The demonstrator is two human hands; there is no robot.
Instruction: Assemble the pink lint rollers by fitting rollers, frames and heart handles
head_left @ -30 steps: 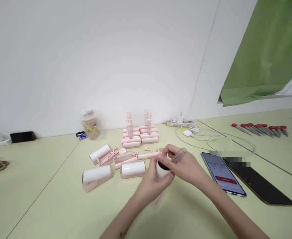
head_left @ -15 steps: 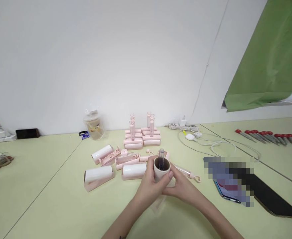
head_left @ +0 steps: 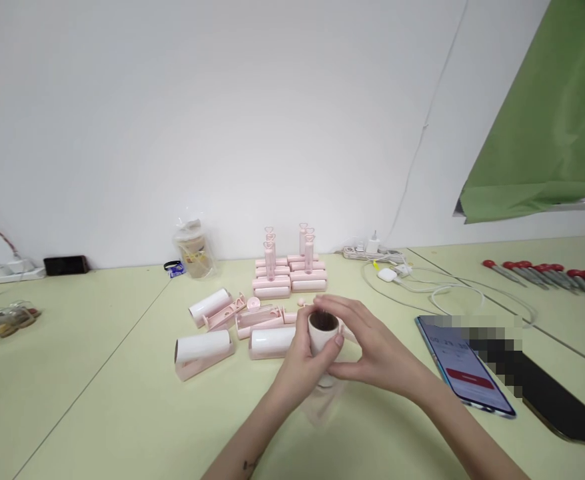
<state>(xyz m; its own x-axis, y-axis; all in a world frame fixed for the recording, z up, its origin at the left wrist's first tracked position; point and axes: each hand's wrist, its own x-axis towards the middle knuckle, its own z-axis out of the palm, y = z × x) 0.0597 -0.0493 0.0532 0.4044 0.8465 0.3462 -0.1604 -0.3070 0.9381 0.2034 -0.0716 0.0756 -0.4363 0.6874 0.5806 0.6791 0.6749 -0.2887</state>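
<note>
In the head view, a white lint-roller refill point(head_left: 318, 340) with a brown cardboard core stands nearly upright between my hands, its hollow end facing up. My left hand point(head_left: 300, 360) is closed around its left and front, thumb pressed on the side. My right hand point(head_left: 367, 347) spans it from the right, fingers curved over the back rim and thumb low at the front; fingertip contact is partly hidden. Below lies a translucent pinkish cover point(head_left: 320, 407). To the left are white rolls point(head_left: 202, 347), point(head_left: 272, 342) and an opened pink case point(head_left: 260, 320).
Pink lint-roller sets point(head_left: 271, 285) are lined up near the wall, several with heart-topped handles upright. A bagged cup point(head_left: 196, 253) is at back left. To the right are white cables point(head_left: 452, 290), a lit phone point(head_left: 465, 367), a dark slab point(head_left: 562, 393) and several red-topped tools point(head_left: 547, 270).
The clear tube that stuck out of the roll's core no longer shows above the rim. My right fingers have risen from the roll's side to its top. The view has shifted slightly.
</note>
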